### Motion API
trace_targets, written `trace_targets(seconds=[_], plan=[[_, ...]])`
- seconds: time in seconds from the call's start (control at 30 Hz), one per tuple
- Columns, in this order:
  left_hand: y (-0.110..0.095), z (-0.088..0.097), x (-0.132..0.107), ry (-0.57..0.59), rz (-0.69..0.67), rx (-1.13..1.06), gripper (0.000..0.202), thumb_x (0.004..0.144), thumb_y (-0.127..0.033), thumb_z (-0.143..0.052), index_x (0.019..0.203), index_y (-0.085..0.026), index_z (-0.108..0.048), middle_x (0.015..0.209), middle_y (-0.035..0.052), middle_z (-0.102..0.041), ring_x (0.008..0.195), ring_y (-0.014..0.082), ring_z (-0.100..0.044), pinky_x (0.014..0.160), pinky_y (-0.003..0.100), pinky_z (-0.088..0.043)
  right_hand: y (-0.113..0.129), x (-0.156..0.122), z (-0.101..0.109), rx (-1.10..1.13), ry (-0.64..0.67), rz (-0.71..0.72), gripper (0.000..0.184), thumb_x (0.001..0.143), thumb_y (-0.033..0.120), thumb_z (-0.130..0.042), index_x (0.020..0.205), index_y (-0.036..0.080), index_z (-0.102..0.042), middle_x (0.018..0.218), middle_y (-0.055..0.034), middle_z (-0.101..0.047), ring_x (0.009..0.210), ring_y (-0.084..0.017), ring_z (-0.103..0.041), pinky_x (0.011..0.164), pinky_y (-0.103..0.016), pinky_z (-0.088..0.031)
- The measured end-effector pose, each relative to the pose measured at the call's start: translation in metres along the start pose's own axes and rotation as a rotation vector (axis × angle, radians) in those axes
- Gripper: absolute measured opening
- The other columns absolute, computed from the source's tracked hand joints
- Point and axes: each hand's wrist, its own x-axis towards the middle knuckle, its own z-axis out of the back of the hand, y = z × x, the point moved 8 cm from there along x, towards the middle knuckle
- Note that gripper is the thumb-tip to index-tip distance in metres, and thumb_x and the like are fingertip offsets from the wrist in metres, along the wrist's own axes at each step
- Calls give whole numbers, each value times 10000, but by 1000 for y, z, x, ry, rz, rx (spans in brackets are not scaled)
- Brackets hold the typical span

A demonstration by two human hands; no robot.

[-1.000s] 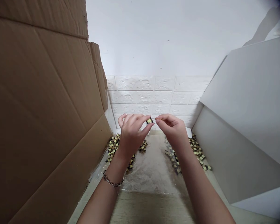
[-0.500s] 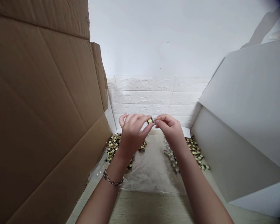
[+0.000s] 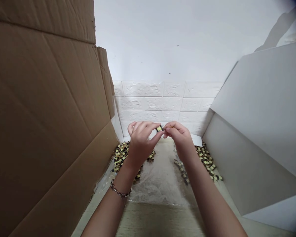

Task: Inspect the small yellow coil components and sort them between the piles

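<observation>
My left hand [image 3: 141, 141] pinches a small yellow-and-black part [image 3: 159, 128] between thumb and fingertips, raised above the table. My right hand [image 3: 178, 138] is closed in a pinch right beside it, holding a thin wire-like pin [image 3: 171, 127] at the part's right end. A chain bracelet [image 3: 119, 192] circles my left wrist. Below the hands lie two heaps of the same small parts, one on the left [image 3: 120, 154] and one on the right [image 3: 207, 161].
A clear plastic sheet [image 3: 160, 181] covers the tabletop between the heaps. A tall brown cardboard wall [image 3: 46, 125] stands on the left, a white board [image 3: 259, 131] on the right, and a white brick-patterned wall [image 3: 162, 102] closes the back.
My right hand has drawn in to the left, closer to the part held by my left hand. The left hand stays almost still.
</observation>
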Motion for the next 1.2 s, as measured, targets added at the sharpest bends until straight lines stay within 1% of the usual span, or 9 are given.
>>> trace_targets(seconds=[0.3, 0.4, 0.53, 0.63, 0.73, 0.83, 0.97, 1.1, 1.2], plan=[[6, -2, 2, 69, 82, -95, 159, 731, -311, -580, 858, -216, -590, 833, 3, -630, 810, 134, -545, 818, 312, -329, 37, -14, -2, -578, -122, 393, 93, 734, 176, -475, 682, 182, -552, 660, 13, -577, 648, -109, -525, 629, -234, -411], [9, -1, 2, 69, 104, -103, 167, 732, -309, -579, 872, -220, -592, 838, 8, -625, 818, 140, -542, 833, 322, -324, 40, -15, -3, -647, -135, 432, 92, 741, 183, -490, 710, 185, -576, 663, 15, -595, 627, -103, -530, 618, -228, -419], [14, -4, 2, 81, 164, -190, 176, 734, -301, -576, 885, -214, -600, 855, 15, -617, 844, 143, -534, 839, 320, -337, 37, -15, -1, -621, -156, 413, 94, 744, 218, -526, 749, 188, -615, 705, 6, -633, 634, -103, -556, 621, -228, -438], [23, -15, -1, 131, 310, -413, 197, 737, -309, -568, 892, -194, -606, 886, 26, -609, 860, 140, -532, 810, 285, -379, 34, -15, 1, -594, -193, 409, 93, 739, 236, -547, 741, 190, -628, 725, 0, -644, 651, -110, -571, 623, -236, -446], [36, -37, -12, 219, 559, -753, 249, 727, -333, -571, 918, -176, -600, 931, 41, -610, 889, 150, -537, 803, 270, -399, 34, -16, 1, -584, -225, 431, 97, 740, 239, -550, 733, 187, -632, 713, -5, -642, 648, -114, -570, 624, -245, -446], [38, -60, -24, 326, 764, -1107, 278, 722, -332, -578, 937, -157, -588, 945, 56, -612, 937, 163, -530, 831, 275, -383, 34, -16, 1, -603, -231, 457, 89, 736, 230, -555, 722, 184, -630, 692, -2, -636, 632, -112, -559, 626, -251, -444], [36, -79, -37, 485, 908, -1312, 257, 756, -357, -535, 913, -163, -598, 933, 50, -599, 896, 134, -517, 773, 239, -373, 35, -16, -2, -679, -205, 495, 96, 736, 219, -547, 692, 190, -627, 662, 1, -632, 612, -116, -541, 609, -259, -434], [36, -89, -46, 492, 1038, -1485, 196, 729, -332, -578, 828, -168, -617, 834, 22, -594, 783, 93, -523, 736, 212, -373, 34, -14, -5, -739, -163, 502, 109, 744, 214, -530, 699, 197, -628, 668, -3, -635, 616, -125, -531, 610, -271, -424], [32, -93, -49, 501, 1073, -1575, 183, 729, -331, -581, 815, -174, -618, 848, 23, -602, 790, 95, -531, 739, 218, -377, 33, -13, -3, -741, -162, 488, 116, 745, 210, -522, 693, 199, -624, 659, -3, -629, 613, -126, -529, 613, -273, -423]])
